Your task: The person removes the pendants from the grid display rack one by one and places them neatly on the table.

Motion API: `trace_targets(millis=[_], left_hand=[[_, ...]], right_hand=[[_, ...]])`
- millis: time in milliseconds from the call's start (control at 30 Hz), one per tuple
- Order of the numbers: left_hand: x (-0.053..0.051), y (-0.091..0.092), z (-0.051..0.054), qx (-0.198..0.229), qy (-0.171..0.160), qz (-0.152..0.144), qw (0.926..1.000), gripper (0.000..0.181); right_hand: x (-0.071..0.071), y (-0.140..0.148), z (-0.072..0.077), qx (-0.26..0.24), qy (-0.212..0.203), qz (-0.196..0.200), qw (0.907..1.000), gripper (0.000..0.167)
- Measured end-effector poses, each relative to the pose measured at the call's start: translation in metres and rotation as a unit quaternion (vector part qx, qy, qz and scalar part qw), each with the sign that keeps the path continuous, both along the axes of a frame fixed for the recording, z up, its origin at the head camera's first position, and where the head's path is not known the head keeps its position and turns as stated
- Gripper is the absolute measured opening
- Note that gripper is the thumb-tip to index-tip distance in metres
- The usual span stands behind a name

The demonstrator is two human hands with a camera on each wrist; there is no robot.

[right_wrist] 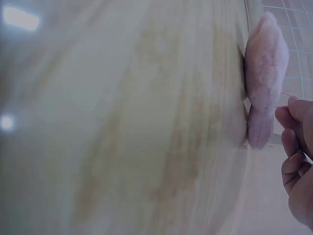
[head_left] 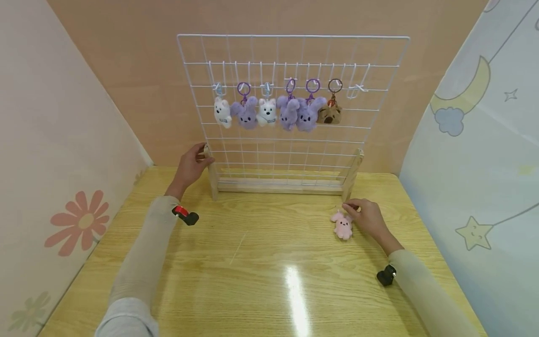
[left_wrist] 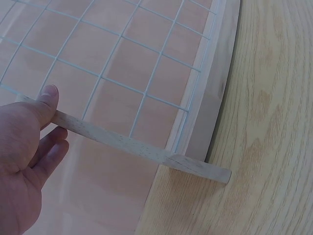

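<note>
A white wire grid rack (head_left: 294, 35) stands on wooden supports. My left hand (head_left: 193, 164) holds the top of its left wooden upright (head_left: 213, 180); in the left wrist view the thumb lies on one side of the upright (left_wrist: 122, 142) and the fingers on the other. At the front right, a pink plush keychain (head_left: 343, 228) with long ears lies on the table. My right hand (head_left: 367, 216) is at its top, and in the right wrist view the thumb and forefinger pinch a thin pink loop beside the plush (right_wrist: 266, 63).
White hooks on the grid hold two white plush keychains (head_left: 267, 112), three purple rabbit ones (head_left: 247, 116) and a brown bear one (head_left: 330, 114). The rightmost hook (head_left: 357, 89) bears no plush. Walls flank the wooden table (head_left: 252, 281) on both sides.
</note>
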State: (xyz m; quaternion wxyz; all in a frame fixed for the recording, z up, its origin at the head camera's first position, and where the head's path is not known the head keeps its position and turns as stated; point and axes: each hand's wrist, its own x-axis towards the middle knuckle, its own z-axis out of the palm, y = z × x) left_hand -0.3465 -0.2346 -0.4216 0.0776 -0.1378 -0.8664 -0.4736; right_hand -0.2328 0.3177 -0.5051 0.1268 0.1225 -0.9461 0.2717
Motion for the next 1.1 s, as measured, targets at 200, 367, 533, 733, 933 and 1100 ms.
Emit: trace_targets(millis=[200,367,533,733,933,1100], left_hand=[[0.002,0.001,0.001,0.004,-0.001,0.001,1.0,0.062],[0.003,0.002,0.002,0.006,-0.003,0.002,1.0,0.062],[0.003,0.002,0.002,0.005,-0.004,0.004,1.0,0.063],[0.002,0.001,0.002,0.007,-0.006,0.005,0.9999,0.063],[0.003,0.0,0.001,0.009,-0.009,0.005,0.9999,0.064],[0.003,0.001,0.001,0.005,-0.009,0.006,0.9999,0.064]], right_hand=[[-0.004,0.001,-0.003,0.008,-0.014,-0.001,0.9999,0.02],[-0.006,0.002,-0.003,0.009,-0.022,-0.002,0.9997,0.019],[-0.006,0.004,0.001,0.021,-0.034,-0.001,0.9992,0.019],[-0.003,0.007,0.018,0.033,-0.004,0.016,0.9993,0.017],[-0.002,0.006,0.051,0.039,0.031,0.022,0.9985,0.019],[-0.001,0.003,0.079,0.03,0.068,0.014,0.9971,0.02]])
